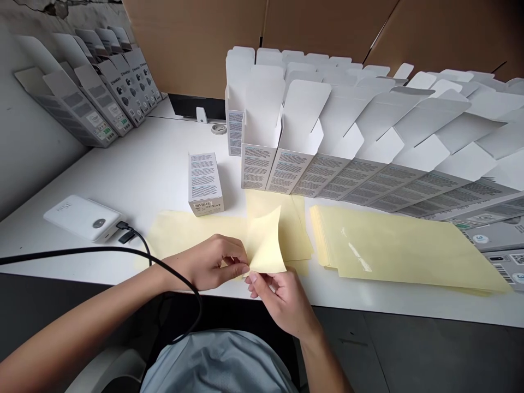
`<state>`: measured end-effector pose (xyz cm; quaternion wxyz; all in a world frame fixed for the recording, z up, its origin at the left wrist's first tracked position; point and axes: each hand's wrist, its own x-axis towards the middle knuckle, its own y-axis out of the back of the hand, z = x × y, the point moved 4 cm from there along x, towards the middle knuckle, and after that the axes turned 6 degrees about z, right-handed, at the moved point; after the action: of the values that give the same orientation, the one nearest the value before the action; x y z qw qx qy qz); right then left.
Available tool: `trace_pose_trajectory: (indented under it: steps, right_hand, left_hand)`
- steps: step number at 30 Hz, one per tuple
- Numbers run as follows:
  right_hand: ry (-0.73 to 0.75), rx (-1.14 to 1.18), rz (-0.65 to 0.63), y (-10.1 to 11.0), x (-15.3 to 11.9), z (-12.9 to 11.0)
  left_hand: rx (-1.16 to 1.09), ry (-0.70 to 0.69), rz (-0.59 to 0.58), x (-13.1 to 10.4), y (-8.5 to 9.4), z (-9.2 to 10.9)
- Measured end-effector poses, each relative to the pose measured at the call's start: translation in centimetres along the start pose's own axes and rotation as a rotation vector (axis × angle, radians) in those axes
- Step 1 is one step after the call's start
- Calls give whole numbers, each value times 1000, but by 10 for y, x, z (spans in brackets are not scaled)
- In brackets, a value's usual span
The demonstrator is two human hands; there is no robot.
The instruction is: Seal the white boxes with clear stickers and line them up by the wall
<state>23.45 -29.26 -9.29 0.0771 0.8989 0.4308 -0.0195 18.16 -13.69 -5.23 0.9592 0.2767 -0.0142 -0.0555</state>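
Note:
My left hand (213, 263) and my right hand (282, 297) meet near the table's front edge. Both pinch the lower corner of a small yellow sheet (268, 245), which curls upward between them. Beneath it lie more yellow sheets (188, 232), spread on the white table. To the right is a thick stack of yellow sheets (393, 248) with a glossy streak on top. A closed printed box (205, 183) lies just behind the loose sheets.
Rows of open-topped boxes (257, 164) fill the back and right. More boxes (94, 103) lean at the back left. A white power bank (82, 218) has a black cable (102, 249) crossing above my left forearm. A tape roll (219, 129) lies at the back.

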Motion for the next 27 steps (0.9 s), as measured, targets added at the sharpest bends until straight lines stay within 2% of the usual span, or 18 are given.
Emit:
trace_pose_trajectory:
  steps: [5, 10, 13, 15, 16, 18, 20, 21, 23, 27]
  right_hand:
    - [-59, 43, 51, 1, -1, 2]
    - [-178, 145, 255, 11, -6, 5]
    - [-244, 125, 268, 22, -12, 6]
    - [-293, 124, 173, 24, -15, 5]
    - [-309, 147, 117, 22, -15, 4]
    - [-312, 250, 57, 17, -12, -1]
    - [-282, 386, 81, 9, -2, -10]
    - [-270, 444, 100, 4, 4, -14]
    - [-258, 530, 115, -7, 16, -22]
    - [-246, 607, 119, -22, 32, -33]
  left_hand:
    - [42, 17, 33, -1, 4, -1]
    - [-99, 187, 88, -3, 16, -8]
    - [-102, 214, 168, -7, 26, -11]
    - [17, 110, 284, -10, 33, -10]
    - [121, 9, 370, -12, 36, -8]
    - [401, -279, 551, -19, 41, 1]
    - [696, -586, 645, -27, 38, 11]
    - [816, -703, 644, -30, 36, 16]
    - [981, -836, 606, -34, 32, 23]
    - [1123, -891, 580, -41, 31, 35]
